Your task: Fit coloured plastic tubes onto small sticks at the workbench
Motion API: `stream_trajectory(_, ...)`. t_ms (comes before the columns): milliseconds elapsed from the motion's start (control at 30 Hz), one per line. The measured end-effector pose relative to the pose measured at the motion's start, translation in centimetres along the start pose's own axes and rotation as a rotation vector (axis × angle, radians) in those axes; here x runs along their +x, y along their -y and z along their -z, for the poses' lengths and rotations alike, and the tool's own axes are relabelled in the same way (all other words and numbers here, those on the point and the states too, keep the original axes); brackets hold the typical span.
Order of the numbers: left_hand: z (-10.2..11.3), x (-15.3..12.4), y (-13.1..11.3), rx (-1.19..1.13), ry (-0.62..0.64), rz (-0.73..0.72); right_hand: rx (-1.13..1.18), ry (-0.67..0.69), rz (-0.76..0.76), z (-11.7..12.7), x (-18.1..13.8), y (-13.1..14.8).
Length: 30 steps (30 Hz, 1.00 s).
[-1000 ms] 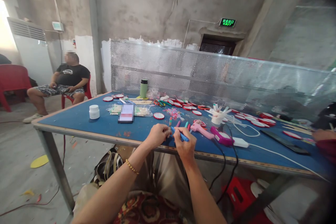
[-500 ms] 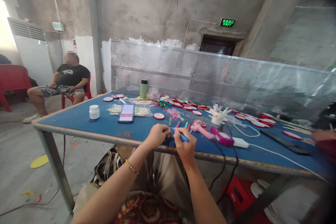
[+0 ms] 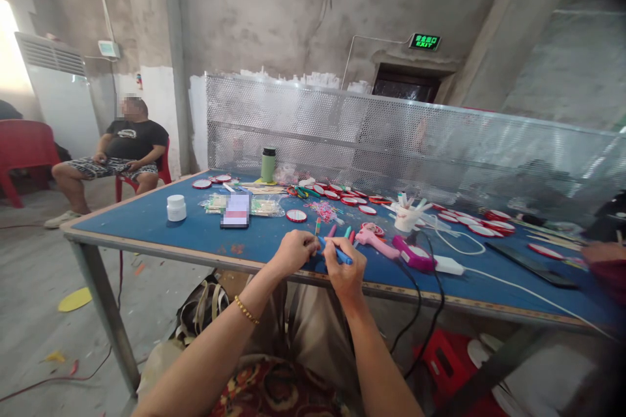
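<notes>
Close to the table's front edge, my right hand (image 3: 346, 267) is closed around a blue marker (image 3: 345, 258), whose tip points up and left. Beside it my left hand (image 3: 296, 253) pinches a slim little stick (image 3: 317, 227) with coloured bands, held upright. The two hands almost meet, and the marker's tip is near the stick; whether they touch I cannot tell. Just beyond my fingers lie a purple marker (image 3: 332, 231), a green one (image 3: 347, 232) and a red one (image 3: 352, 237). A pink glue gun (image 3: 375, 242) rests to their right.
Small pink pieces (image 3: 325, 211) and a red-rimmed disc (image 3: 296, 215) lie beyond my hands. Leftward are a phone (image 3: 235, 211), packed sticks (image 3: 267, 206) and a white jar (image 3: 176, 208). A pen cup (image 3: 405, 220), purple device (image 3: 413, 254) and cables are at right. Another person's hand (image 3: 599, 253) shows far right.
</notes>
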<state>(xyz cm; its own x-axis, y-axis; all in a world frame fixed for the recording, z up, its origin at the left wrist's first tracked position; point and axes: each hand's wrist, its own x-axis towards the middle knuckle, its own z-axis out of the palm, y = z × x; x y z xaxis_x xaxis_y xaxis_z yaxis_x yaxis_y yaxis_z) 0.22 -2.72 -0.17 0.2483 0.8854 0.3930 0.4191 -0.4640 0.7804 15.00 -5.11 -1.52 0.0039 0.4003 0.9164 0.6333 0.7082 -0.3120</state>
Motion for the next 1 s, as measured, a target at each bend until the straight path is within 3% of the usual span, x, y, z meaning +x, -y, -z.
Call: stream_trajectory(1000, 0.04, -0.07, -0.12, -0.004, -0.012, 0.003, 0.007, 0.025, 0.029, -0.03, 0.0, 0.03)
